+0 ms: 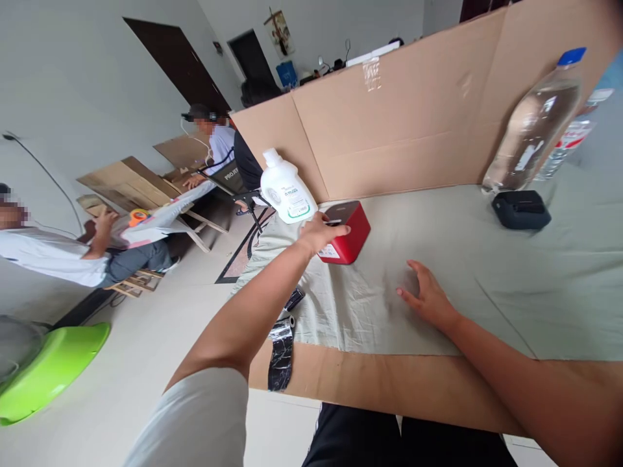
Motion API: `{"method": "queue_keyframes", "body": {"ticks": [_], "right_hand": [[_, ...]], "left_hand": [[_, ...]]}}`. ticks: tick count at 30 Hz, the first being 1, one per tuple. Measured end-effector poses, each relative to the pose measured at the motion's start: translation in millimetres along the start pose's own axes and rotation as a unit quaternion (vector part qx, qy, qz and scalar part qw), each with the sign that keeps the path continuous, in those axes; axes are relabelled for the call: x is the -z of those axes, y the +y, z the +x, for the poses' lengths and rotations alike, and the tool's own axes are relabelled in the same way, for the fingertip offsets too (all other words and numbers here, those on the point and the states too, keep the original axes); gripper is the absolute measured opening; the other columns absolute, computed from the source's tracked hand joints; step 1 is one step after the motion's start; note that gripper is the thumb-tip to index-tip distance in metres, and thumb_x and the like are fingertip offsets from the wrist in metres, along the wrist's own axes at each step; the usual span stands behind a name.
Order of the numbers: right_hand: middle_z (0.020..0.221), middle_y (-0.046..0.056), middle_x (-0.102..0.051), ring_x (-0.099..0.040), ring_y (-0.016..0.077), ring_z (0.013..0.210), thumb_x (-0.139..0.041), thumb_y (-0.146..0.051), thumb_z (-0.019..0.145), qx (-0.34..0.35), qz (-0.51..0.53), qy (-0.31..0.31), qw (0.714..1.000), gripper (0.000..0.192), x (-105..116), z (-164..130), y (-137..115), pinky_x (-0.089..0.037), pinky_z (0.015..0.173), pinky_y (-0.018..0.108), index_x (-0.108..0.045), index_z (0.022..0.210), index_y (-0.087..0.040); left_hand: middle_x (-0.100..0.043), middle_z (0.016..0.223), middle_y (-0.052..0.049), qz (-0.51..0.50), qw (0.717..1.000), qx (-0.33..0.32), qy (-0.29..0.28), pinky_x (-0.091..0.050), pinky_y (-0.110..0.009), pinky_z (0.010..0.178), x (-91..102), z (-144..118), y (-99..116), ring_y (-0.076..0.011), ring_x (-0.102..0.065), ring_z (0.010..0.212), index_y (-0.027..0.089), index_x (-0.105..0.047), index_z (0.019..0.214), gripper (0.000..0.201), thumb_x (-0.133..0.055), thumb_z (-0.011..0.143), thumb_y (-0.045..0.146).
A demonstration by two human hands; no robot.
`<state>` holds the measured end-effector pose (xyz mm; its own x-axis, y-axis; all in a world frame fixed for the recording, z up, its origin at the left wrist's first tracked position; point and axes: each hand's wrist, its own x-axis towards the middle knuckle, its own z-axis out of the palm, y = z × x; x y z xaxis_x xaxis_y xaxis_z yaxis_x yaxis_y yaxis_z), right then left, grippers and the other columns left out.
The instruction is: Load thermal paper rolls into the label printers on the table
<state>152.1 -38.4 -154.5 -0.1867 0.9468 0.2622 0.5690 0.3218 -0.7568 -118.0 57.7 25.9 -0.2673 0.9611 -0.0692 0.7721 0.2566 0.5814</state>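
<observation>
My left hand (322, 232) reaches across the table and rests on the near top edge of a small red box (349, 237), right beside a white plastic bottle with a green label (286, 188). Whether the fingers grip the box is unclear. My right hand (426, 295) lies flat, palm down and fingers spread, on the pale green cloth (487, 285) that covers the table. It holds nothing.
A cardboard screen (413, 117) stands along the table's far side. A clear water bottle with a blue cap (535, 123) and a black device (520, 209) sit at the right. Black tape (282, 347) hangs at the table's left edge. Two people work at the left; a green basin (48, 373) lies on the floor.
</observation>
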Motion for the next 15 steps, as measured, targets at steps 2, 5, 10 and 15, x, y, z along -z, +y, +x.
{"method": "queue_keyframes", "body": {"ticks": [2, 5, 10, 15], "right_hand": [[0.163, 0.014, -0.024, -0.039, 0.035, 0.144, -0.054, -0.062, 0.089, -0.001, 0.092, 0.012, 0.996, 0.086, 2.3, -0.6, 0.6, -0.041, 0.112, 0.061, -0.012, 0.158, -0.032], [0.168, 0.013, -0.007, -0.025, 0.0338, 0.151, -0.05, -0.066, 0.09, 0.034, 0.169, 0.017, 0.985, 0.094, 4.8, -3.4, 0.9, -0.031, 0.118, 0.061, 0.004, 0.159, -0.032], [0.167, 0.013, -0.009, -0.011, 0.0291, 0.155, -0.034, -0.065, 0.097, 0.079, 0.157, 0.064, 0.982, 0.084, 12.9, -3.2, 6.8, -0.014, 0.126, 0.057, 0.005, 0.16, -0.026], [0.166, 0.012, -0.019, -0.018, 0.0248, 0.154, -0.019, -0.062, 0.1, 0.083, 0.154, 0.051, 0.983, 0.072, 14.8, 1.6, 16.0, -0.02, 0.125, 0.053, -0.003, 0.161, -0.027]], "left_hand": [[-0.069, 0.103, -0.007, -0.008, 0.998, -0.036, -0.045, -0.05, -0.037, 0.084, -10.9, -39.4, 15.5, -0.0293, -0.063, 0.104, 0.025, -0.055, 0.105, 0.062, -0.083, 0.058, 0.054], [-0.067, 0.108, -0.007, 0.004, 0.992, -0.073, -0.099, -0.05, -0.038, 0.09, -33.7, -97.6, 34.0, -0.0307, -0.061, 0.11, 0.026, -0.057, 0.106, 0.064, -0.084, 0.055, 0.054], [-0.051, 0.132, -0.013, 0.014, 0.996, -0.071, -0.057, -0.038, -0.048, 0.108, -73.9, -169.7, 41.0, -0.0363, -0.045, 0.13, 0.024, -0.052, 0.12, 0.077, -0.083, 0.056, 0.055], [-0.042, 0.135, -0.014, -0.086, 0.994, -0.066, -0.028, -0.029, -0.053, 0.112, -99.4, -199.9, 24.5, -0.0403, -0.038, 0.131, 0.027, -0.052, 0.121, 0.088, -0.093, 0.045, 0.042]]}}
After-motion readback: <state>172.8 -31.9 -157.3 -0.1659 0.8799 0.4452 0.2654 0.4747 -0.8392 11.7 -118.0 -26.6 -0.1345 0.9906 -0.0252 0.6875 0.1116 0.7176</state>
